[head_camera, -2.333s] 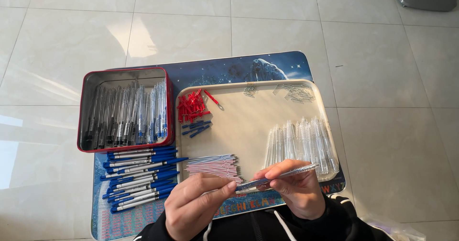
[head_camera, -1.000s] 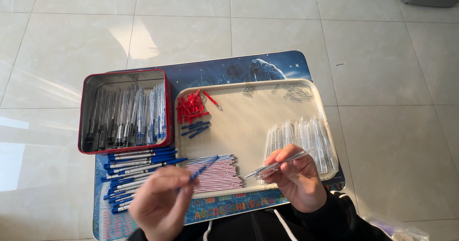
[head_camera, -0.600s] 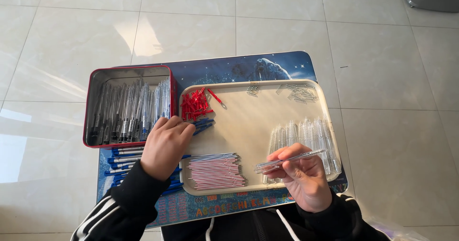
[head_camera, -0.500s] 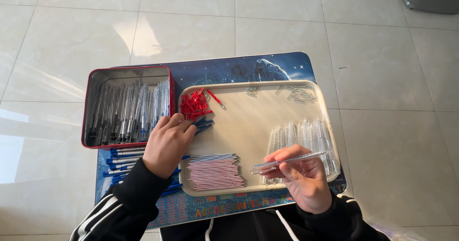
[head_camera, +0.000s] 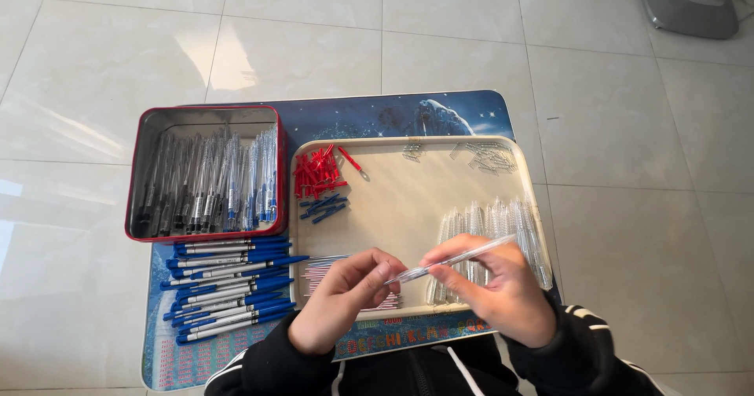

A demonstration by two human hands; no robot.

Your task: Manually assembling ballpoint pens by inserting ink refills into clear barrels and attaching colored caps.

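Clear pen barrel [head_camera: 459, 259] is held in the head view between the two hands, above the near edge of a cream tray [head_camera: 408, 207]. The right hand [head_camera: 503, 294] is closed around the barrel's middle, thumb and fingers pinched on it, so that the barrel slants up to the right with its far end over a row of other clear barrels [head_camera: 491, 235] lying in the tray's right half. The left hand [head_camera: 342, 298] is closed at the barrel's lower, left end, fingertips pinched together there; whether a small part is gripped between them cannot be told. Both wrists are covered by dark sleeves with white stripes.

Under the left hand, a bundle of thin pink and white refills [head_camera: 334, 274] is seen lying at the tray's near left corner, partly hidden. A heap of small red caps [head_camera: 318, 174] is gathered at the tray's far left corner, with a few blue pieces [head_camera: 323, 207] just beside it on the near side. Small metal springs [head_camera: 487, 156] are scattered along the far right edge of the tray.

To the left of the tray, a red-rimmed tin [head_camera: 206, 176] is filled with pens laid side by side. In front of the tin, a pile of blue-capped pens [head_camera: 228, 286] is spread on the worktop [head_camera: 393, 113], whose surface is printed with a dark blue night-sky picture. Pale glossy floor tiles [head_camera: 118, 42] are seen around the worktop.
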